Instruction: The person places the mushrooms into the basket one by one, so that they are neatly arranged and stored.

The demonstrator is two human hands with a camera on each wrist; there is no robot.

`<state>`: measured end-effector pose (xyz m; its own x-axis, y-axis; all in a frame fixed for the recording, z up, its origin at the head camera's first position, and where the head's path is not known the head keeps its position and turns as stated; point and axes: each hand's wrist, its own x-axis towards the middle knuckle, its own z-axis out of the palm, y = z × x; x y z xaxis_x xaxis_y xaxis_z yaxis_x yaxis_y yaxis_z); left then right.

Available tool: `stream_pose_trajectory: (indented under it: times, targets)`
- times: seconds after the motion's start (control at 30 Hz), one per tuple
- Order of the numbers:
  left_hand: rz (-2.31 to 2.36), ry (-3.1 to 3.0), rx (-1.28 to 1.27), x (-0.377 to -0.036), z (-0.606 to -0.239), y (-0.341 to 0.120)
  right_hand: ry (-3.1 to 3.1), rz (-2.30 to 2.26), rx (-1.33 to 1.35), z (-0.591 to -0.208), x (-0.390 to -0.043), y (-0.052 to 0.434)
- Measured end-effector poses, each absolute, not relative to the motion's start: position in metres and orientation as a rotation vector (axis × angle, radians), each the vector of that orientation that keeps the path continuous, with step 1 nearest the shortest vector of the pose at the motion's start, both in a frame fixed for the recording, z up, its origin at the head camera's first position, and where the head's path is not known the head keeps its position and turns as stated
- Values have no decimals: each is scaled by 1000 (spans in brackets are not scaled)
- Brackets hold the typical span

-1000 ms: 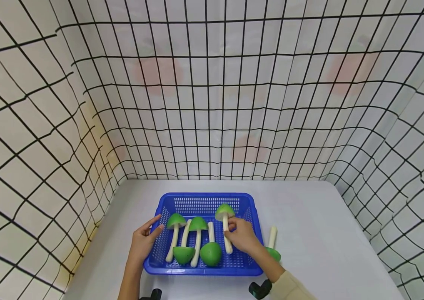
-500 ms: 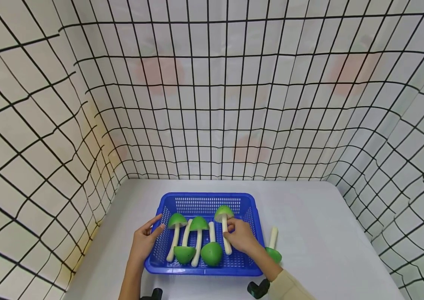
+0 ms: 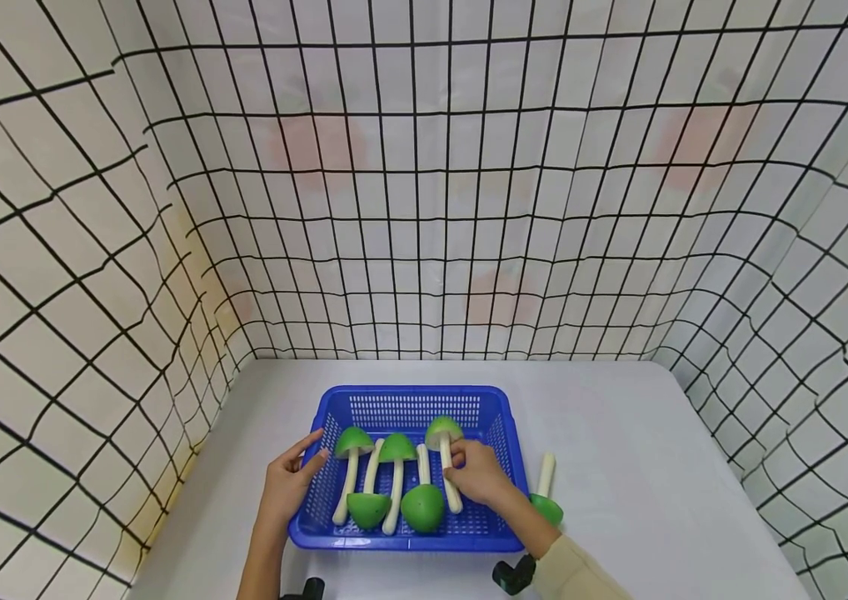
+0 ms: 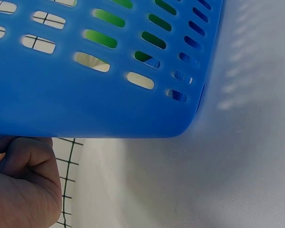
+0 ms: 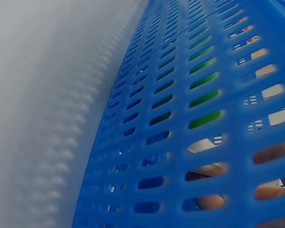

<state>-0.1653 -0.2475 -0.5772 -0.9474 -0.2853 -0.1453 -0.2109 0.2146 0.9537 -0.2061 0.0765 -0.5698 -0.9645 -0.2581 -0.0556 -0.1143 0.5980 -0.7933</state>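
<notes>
Head view shows the person's right hand inside the blue basket, its fingers curled about the white stem of a green-capped toy mushroom that lies along the basket floor with its cap pointing away from the person. The left hand rests against the basket's outer left wall, its fingers fairly straight, with the thumb and forefinger spread toward the rim and nothing clasped. Between the two hands lie four more mushrooms: one with its cap far from the person just beside the left fingertips, next one with its cap near the person, then another cap-away one, then a cap-near one touching the side of the held stem. To the outside of the right hand, beyond the basket wall, a sixth mushroom lies on the white bench, partly hidden behind the right wrist. Left wrist view shows the basket's slotted blue wall close up, with the thumb below it. Right wrist view looks through the slotted wall from outside, with fingertips dimly visible through the slots.
</notes>
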Motion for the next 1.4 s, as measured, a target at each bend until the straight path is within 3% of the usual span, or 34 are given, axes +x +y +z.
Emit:
stream_pose_trajectory:
  times: [1.4]
  targets:
    - [-1873,-2390,453,-165,-579,-249,2531,-1248,-365,-570,-200,76]
